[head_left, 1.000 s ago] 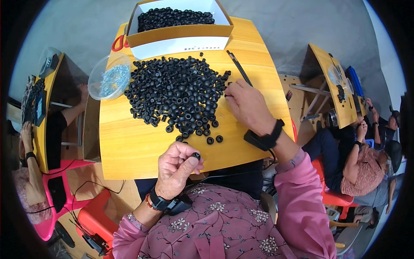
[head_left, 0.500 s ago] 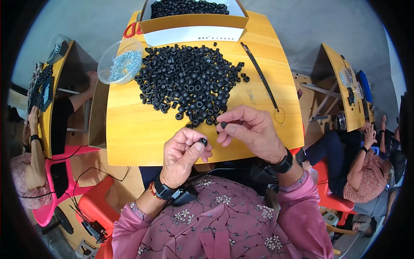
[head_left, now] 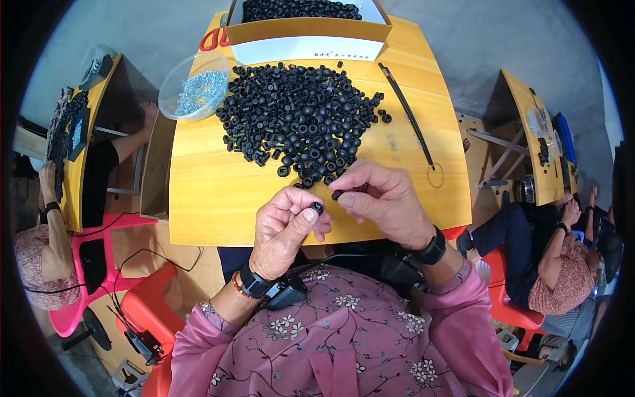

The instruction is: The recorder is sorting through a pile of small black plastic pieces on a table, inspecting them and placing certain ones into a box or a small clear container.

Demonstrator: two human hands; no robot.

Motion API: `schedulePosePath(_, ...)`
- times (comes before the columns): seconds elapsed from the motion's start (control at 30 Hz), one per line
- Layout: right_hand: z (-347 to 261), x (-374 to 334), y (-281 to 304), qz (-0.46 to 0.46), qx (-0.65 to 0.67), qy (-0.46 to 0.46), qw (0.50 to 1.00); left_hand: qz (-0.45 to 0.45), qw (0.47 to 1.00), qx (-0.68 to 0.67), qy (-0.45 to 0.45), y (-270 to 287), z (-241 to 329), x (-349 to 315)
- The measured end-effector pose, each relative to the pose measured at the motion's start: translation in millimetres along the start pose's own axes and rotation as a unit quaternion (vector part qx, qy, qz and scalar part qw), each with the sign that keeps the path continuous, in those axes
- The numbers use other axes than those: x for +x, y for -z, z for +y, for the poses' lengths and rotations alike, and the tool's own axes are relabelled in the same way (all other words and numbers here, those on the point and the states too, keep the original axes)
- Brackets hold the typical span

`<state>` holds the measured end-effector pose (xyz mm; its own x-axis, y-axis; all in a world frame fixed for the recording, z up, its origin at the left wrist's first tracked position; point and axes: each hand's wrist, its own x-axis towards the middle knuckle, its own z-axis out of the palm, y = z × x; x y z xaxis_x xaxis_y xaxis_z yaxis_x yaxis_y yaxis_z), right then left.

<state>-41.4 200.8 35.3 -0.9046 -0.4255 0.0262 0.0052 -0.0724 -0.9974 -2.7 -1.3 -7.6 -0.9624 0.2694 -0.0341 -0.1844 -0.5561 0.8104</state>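
Head camera: the right hand [head_left: 390,205] has come away from the pile's edge near the pen and now sits just beside the left hand [head_left: 281,228], which seems to put a piece in each hand within easy reach of the other.
Left hand: at six o'clock from the pile; thumb and forefinger pinch narrowly on a round-ended black piece [head_left: 317,208], the other fingers loosely curled.
Right hand: between four and five o'clock from the pile; thumb and fingertips close on a small black piece [head_left: 338,194].
Gap between pieces: they are near but apart; whether either is hollow is too small to tell.
Pile of black pieces [head_left: 291,112]: mid-table, its loose lower pieces just beyond the fingers.
Bowl [head_left: 169,92]: at about ten o'clock from the pile, clear, with pale blue bits [head_left: 202,91] inside.
Box [head_left: 304,49]: at twelve o'clock, holding more black pieces [head_left: 301,9].
Pen [head_left: 407,109]: at three o'clock, lying slanted on the yellow table [head_left: 211,192].
Scissors [head_left: 210,40]: between ten and eleven o'clock, red handles showing.
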Motion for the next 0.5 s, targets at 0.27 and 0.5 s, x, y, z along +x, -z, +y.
schedulePosePath(0.27,-6.9,2.7,-11.9,-0.004,0.055,-0.064,0.996,-0.006,1.000,-0.004,-0.007,0.7,-0.2,1.7)
schedulePosePath(0.5,-1.5,1.8,-12.3,0.005,0.040,-0.021,0.999,-0.008,1.000,-0.001,-0.019,3.4,-3.3,1.4)
